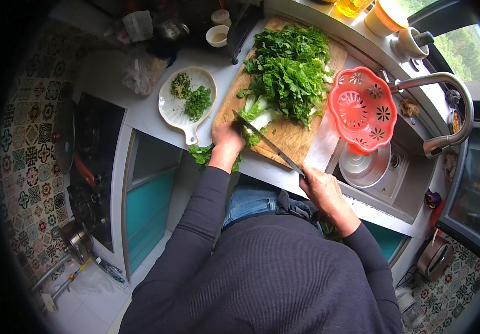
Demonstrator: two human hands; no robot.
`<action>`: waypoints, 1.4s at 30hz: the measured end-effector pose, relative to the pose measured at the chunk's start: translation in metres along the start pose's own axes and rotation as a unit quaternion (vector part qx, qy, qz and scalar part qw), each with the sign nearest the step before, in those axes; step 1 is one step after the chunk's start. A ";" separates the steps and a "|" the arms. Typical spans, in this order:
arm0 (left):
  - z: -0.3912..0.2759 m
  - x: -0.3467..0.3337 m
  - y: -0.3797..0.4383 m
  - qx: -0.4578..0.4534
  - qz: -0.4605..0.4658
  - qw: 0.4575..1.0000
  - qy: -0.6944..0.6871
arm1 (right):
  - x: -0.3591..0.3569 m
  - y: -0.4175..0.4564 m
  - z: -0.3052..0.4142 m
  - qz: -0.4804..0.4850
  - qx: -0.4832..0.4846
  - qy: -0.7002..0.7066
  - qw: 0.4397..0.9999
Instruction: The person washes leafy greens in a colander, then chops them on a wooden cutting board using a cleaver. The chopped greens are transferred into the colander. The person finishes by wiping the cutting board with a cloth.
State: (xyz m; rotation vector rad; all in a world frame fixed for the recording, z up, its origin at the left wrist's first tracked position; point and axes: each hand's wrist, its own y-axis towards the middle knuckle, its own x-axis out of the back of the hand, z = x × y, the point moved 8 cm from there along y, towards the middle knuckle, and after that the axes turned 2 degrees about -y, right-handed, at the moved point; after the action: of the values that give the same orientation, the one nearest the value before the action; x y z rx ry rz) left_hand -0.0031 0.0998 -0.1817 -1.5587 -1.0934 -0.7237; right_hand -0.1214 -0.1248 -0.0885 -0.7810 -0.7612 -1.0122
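Observation:
My right hand (321, 188) grips the handle of a kitchen knife (271, 145), whose blade slants across the near part of a wooden cutting board (296, 144). My left hand (228, 140), partly blurred, holds down a bunch of leafy greens (200, 154) at the board's near left corner. Its leaves hang past the counter edge, and its pale stems (261, 112) show beyond the blade. A large heap of cut greens (288, 75) covers the far part of the board. The left fingertips are hard to make out behind the knife tip.
Left of the board lies a white handled dish (169, 106) with chopped herbs and minced seasoning. A red colander (359, 98) stands by the sink (415, 183), partly over a metal basin (359, 171). The curved faucet (467, 94) arches at right. A cooktop (98, 167) is at far left.

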 end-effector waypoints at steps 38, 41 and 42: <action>-0.058 -0.003 0.010 -0.139 -0.150 0.978 -0.040 | 0.032 -0.068 -0.017 -0.148 -0.134 0.078 0.977; -0.062 0.000 0.008 -0.148 -0.138 0.978 -0.043 | 0.029 -0.064 -0.019 -0.123 -0.158 0.073 0.977; -0.056 -0.004 0.005 -0.154 -0.127 0.979 -0.051 | 0.033 -0.062 -0.018 -0.145 -0.144 0.067 0.977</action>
State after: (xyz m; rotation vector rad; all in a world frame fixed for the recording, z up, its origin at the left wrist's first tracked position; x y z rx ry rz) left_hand 0.0044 0.0447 -0.1720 -1.7496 -1.3211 -1.0342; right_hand -0.1647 -0.1744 -0.0576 -0.8545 -0.6305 -1.4473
